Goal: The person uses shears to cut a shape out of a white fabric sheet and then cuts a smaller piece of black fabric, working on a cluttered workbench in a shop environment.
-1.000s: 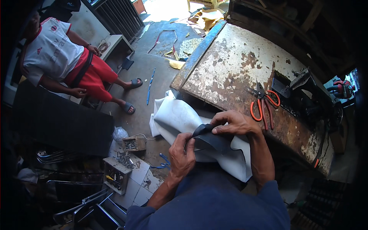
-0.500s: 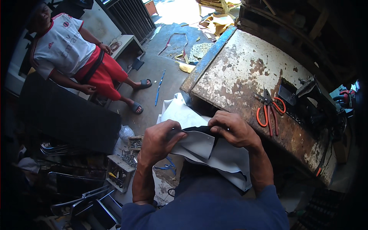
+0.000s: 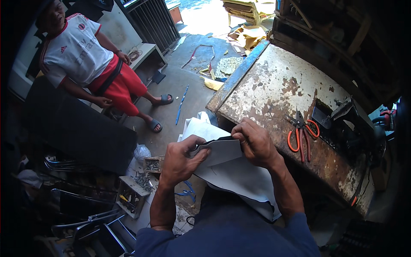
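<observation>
A grey-white sheet of what looks like upholstery vinyl with a black edge hangs over my lap. My left hand pinches its upper edge between thumb and fingers. On the other end of that edge, my right hand is closed, thumb against the fingers. Between the two hands a strip of the sheet is stretched, and black material shows along its top. A whiter part of the sheet bunches up beyond my hands, near the table's corner.
To the right stands a worn table with pliers, orange-handled scissors and a dark sewing machine. A person in red trousers stands at the far left. Boxes of small hardware and metal frames lie lower left.
The strip between my hands has turned up and now lies flatter and tauter. My right hand has rotated slightly, its grip now at the strip's end. The whole view has shifted a little.
</observation>
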A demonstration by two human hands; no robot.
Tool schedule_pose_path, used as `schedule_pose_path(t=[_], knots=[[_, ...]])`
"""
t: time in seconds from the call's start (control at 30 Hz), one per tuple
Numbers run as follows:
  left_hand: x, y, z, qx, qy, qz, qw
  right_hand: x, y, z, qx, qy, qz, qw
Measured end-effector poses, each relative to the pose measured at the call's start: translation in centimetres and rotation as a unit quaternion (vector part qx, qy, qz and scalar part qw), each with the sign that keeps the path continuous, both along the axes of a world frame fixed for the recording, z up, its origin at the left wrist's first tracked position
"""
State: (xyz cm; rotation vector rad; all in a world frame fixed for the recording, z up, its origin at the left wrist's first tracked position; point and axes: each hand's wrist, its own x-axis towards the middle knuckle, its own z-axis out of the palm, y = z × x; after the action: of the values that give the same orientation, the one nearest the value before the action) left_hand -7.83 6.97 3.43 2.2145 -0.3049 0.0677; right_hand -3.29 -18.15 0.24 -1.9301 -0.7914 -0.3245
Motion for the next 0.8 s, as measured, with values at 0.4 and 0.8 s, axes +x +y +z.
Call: schedule_pose_path(t=[0.4, 0.8], knots=[[-0.9, 1.0, 1.9, 0.064, 0.122, 0.017, 0.99, 0.8, 0.2, -3.7, 0.014, -0.104, -0.007, 0.994], [-0.3, 2.5, 1.0, 0.031, 0.061, -0.001, 0.998, 1.4, -0.2, -0.3, -0.028, 0.129, 0.1, 0.986]])
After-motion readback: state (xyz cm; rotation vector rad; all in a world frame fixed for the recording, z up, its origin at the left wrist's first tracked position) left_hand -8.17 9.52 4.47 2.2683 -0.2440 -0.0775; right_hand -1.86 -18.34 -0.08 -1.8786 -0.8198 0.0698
